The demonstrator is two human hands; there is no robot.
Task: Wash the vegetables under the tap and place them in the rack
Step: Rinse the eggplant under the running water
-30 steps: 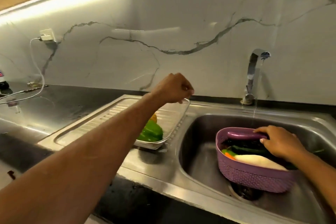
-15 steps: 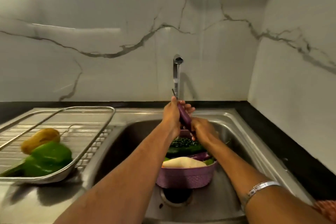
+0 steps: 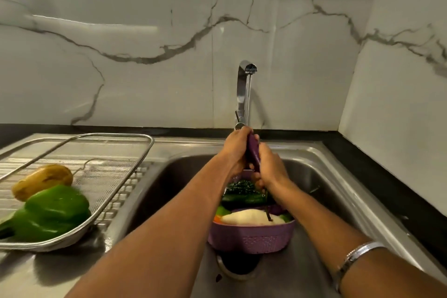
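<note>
A long purple eggplant (image 3: 252,152) is held upright under the running chrome tap (image 3: 244,91). My left hand (image 3: 235,146) grips its upper part and my right hand (image 3: 269,168) grips its lower part. Below them, a purple basket (image 3: 251,237) stands in the sink (image 3: 321,176) over the drain, holding a white radish (image 3: 249,218), a dark green cucumber (image 3: 242,198), a leafy green and an orange piece. On the drainboard at left, a wire mesh rack (image 3: 113,184) holds a green bell pepper (image 3: 52,213) and a potato (image 3: 42,181).
A marble wall rises behind the sink and along the right side. A black counter edge (image 3: 387,191) borders the sink on the right. A silver bangle (image 3: 358,256) is on my right wrist. The drain (image 3: 239,266) lies just in front of the basket.
My left hand left the rack and joined my right at the tap. Both lifted the eggplant from the basket into the water. The view swung right.
</note>
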